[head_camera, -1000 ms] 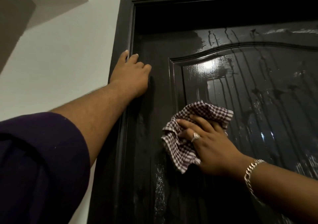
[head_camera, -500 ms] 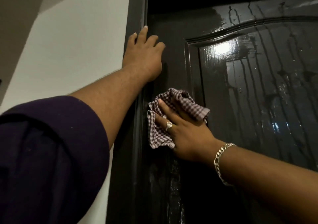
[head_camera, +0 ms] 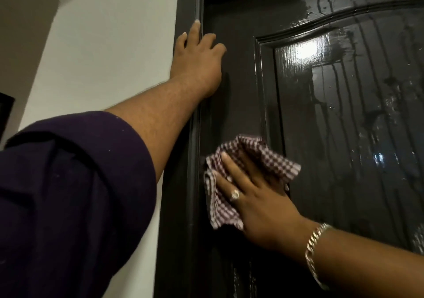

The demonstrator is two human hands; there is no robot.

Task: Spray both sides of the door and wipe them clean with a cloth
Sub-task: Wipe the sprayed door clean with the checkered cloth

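Door (head_camera: 241, 91) mid-wipe: right hand (head_camera: 259, 206) presses checked cloth (head_camera: 220, 206) flat-fingered, left hand (head_camera: 197, 61) braces open-fingered (streaked panel (head_camera: 355, 125) likely next).

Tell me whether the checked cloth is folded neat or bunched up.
Bunched up. The checked cloth lies crumpled against the door, loose corners sticking out around the right hand pressing it flat.

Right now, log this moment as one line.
left hand: braces door edge | right hand: presses cloth on door | panel: wet streaks
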